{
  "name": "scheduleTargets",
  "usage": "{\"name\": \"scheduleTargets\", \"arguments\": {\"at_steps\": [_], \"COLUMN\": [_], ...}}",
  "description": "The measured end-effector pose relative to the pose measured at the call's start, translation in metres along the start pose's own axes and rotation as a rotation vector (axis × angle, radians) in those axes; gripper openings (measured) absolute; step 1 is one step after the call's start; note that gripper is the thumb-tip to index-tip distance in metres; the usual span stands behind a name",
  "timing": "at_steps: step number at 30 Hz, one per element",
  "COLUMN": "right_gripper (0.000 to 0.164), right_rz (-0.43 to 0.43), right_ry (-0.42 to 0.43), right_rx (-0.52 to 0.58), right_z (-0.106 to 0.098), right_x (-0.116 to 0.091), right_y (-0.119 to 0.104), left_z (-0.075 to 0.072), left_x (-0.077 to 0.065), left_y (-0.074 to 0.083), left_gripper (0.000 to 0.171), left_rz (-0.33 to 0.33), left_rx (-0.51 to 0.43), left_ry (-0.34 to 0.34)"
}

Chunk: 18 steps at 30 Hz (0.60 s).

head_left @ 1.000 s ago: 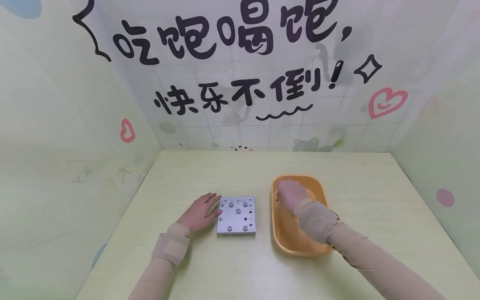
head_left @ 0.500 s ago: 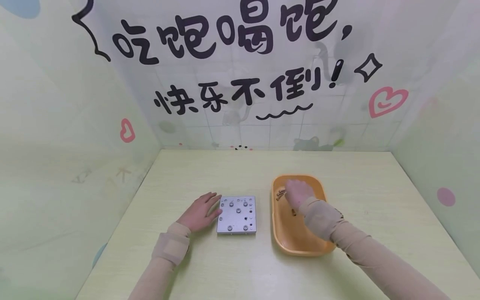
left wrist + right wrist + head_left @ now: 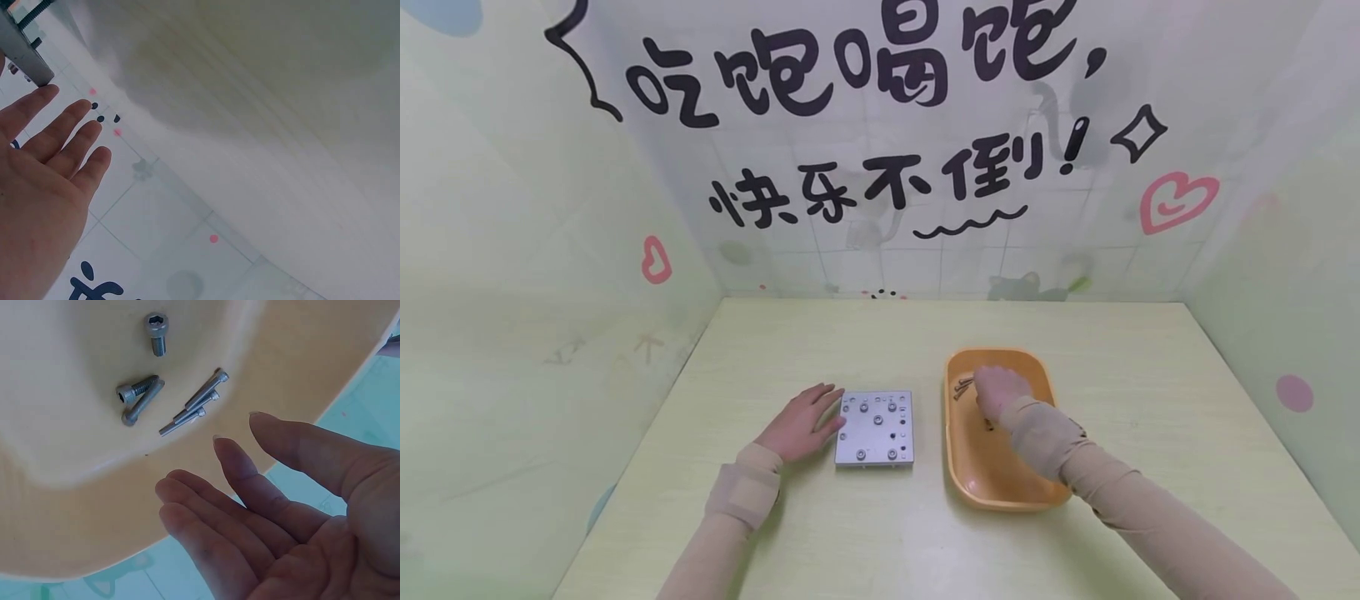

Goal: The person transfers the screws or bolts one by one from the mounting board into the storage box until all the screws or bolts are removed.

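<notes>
My left hand [image 3: 801, 423] lies with extended fingers along the left edge of a square silver metal plate [image 3: 874, 438]. The plate carries several upright socket-head bolts [image 3: 877, 420] and small holes. In the left wrist view, a fingertip [image 3: 50, 92] touches the plate's edge, and threaded ends stick out from one face. My right hand [image 3: 1000, 390] is over the far part of an orange plastic tray [image 3: 988, 475]. Its thumb and index finger stand apart with nothing between them. Below lie three slim bolts [image 3: 199, 400], a thick short bolt [image 3: 157, 330] and two crossed bolts [image 3: 139, 399].
Both the plate and the tray rest on a pale wood-grain table [image 3: 865, 533], with a narrow gap between them. A printed back wall [image 3: 880, 267] closes off the far side, and side walls stand left and right.
Within the tray, my right hand has shifted slightly right, which brings the slim bolts at the far left into sight. My left hand and the plate have stayed in place.
</notes>
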State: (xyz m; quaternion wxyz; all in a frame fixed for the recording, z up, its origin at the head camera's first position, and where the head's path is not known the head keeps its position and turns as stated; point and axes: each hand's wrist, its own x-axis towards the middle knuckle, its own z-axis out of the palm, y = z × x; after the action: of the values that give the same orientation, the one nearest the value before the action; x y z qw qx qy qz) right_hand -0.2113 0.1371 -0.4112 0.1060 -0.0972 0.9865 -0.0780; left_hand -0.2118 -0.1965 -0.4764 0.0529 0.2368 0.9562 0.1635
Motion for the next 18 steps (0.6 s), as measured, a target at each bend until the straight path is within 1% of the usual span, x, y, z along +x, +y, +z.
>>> {"name": "scheduleTargets", "arguments": {"at_steps": [6,13,18], "right_gripper": [0.007,0.021,0.025], "right_rz": [0.008,0.017,0.009], "right_ry": [-0.012,-0.018,-0.012], "right_rx": [-0.001,0.065,0.062], "right_z": [-0.001,-0.004,-0.003], "right_x": [0.002,0.004,0.007], "right_y": [-0.003,-0.009,-0.013], "left_z": [0.0,-0.001,-0.002], "left_x": [0.0,0.0,-0.001], "left_y": [0.0,0.0,0.001], "left_gripper": [0.057,0.057,0.057], "left_rz": [-0.003,-0.005,-0.009], "left_rx": [-0.008,-0.007,-0.012], "left_ry": [0.002,0.001,-0.007]}}
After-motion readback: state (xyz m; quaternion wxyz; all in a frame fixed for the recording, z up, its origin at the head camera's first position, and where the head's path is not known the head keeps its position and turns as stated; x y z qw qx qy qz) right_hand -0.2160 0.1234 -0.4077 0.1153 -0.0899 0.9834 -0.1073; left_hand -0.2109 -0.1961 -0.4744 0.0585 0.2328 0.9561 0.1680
